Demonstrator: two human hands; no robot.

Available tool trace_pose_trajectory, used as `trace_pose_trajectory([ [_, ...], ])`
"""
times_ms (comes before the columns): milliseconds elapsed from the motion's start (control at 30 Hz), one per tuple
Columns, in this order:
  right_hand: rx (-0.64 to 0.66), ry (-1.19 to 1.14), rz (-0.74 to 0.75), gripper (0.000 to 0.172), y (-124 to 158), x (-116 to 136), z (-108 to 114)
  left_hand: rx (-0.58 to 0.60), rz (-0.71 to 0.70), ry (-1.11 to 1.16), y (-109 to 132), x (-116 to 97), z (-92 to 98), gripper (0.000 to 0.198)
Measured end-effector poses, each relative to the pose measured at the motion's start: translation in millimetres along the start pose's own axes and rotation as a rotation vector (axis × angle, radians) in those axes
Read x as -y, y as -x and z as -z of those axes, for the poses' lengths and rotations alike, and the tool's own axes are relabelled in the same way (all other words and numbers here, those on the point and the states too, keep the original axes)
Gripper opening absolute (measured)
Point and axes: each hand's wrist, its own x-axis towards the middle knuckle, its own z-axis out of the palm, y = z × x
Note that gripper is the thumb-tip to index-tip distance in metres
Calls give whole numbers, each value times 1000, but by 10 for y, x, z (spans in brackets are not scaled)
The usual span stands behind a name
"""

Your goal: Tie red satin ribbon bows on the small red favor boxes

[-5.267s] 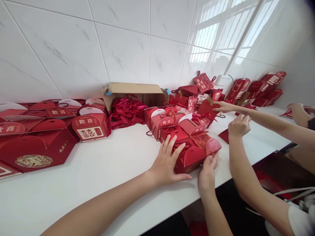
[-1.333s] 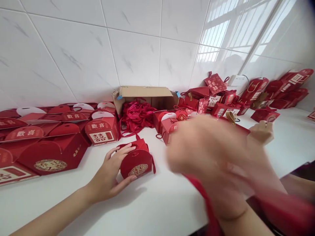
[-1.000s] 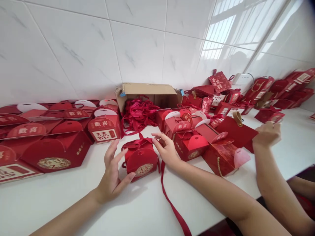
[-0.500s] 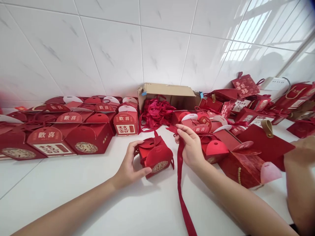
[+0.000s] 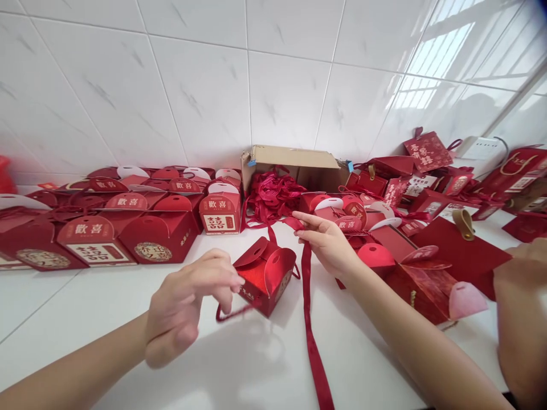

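A small red gift box (image 5: 264, 279) stands on the white table, turned at an angle, with its rounded flaps folded over the top. A dark red cord handle (image 5: 237, 313) hangs out from its near left side. My left hand (image 5: 194, 302) hovers left of the box, slightly blurred, thumb apart from its bent fingers and nothing visible in its grasp. Right of the box, my right hand (image 5: 327, 239) pinches a dark red ribbon (image 5: 308, 319), which runs down towards the table's front. More ribbon stretches from the fingers back to the heap.
Behind, a cardboard carton (image 5: 294, 155) holds a heap of red ribbon (image 5: 273, 193). Finished-looking red boxes (image 5: 160, 233) line the left. More red boxes and bags (image 5: 421, 285) crowd the right, near another person's arm (image 5: 519, 336). A white power strip (image 5: 481, 148) stands behind.
My left hand has let go of the box and drawn back to the left. The box has turned, and its cord handle now hangs out at the left. My right hand still holds the ribbon.
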Motion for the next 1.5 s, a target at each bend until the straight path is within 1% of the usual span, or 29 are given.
trace_pose_trajectory([
  [33, 46, 34, -20, 38, 30, 57, 6, 2, -17, -4, -21, -57, 10, 44],
  [67, 94, 67, -37, 31, 59, 106, 12, -13, -41, -19, -47, -94, 9, 44],
  [133, 174, 116, -55, 16, 111, 173, 16, -72, -59, -109, -114, -99, -18, 29],
  [167, 200, 130, -58, 10, 132, 190, 14, -90, -41, -184, -151, -68, -40, 25],
  [200, 221, 140, -60, 7, 150, 199, 8, -83, 2, -272, -184, -19, -67, 27],
  [233, 240, 145, -60, 5, 165, 201, -1, -47, 58, -355, -210, 42, -97, 31],
  [267, 260, 150, -60, 8, 177, 199, -10, 20, 116, -422, -228, 105, -129, 34],
  [367, 320, 180, -67, 19, 198, 191, -29, 288, 240, -536, -244, 236, -229, 37],
  [400, 329, 199, -69, 22, 199, 192, -27, 339, 266, -573, -250, 246, -265, 37],
  [467, 333, 241, -70, 26, 192, 200, -9, 364, 327, -675, -288, 219, -339, 32],
  [567, 320, 268, -53, 28, 176, 224, 39, 337, 415, -785, -410, 144, -445, 27],
  [633, 314, 267, -64, 26, 170, 246, 72, 326, 430, -774, -487, 129, -493, 24],
  [700, 315, 280, -98, 23, 166, 267, 102, 312, 439, -699, -516, 154, -515, 20],
  [767, 322, 304, -131, 20, 153, 285, 134, 291, 463, -611, -496, 198, -517, 19],
  [833, 329, 342, -148, 18, 128, 296, 166, 276, 484, -570, -455, 235, -510, 20],
  [967, 358, 431, -182, 14, 80, 328, 221, 286, 486, -569, -417, 264, -508, 21],
  [1267, 514, 546, -267, 10, 116, 474, 272, 252, 510, -566, -444, 313, -514, 21],
  [1500, 519, 562, -296, 10, 100, 495, 332, 244, 514, -559, -446, 309, -511, 21],
])
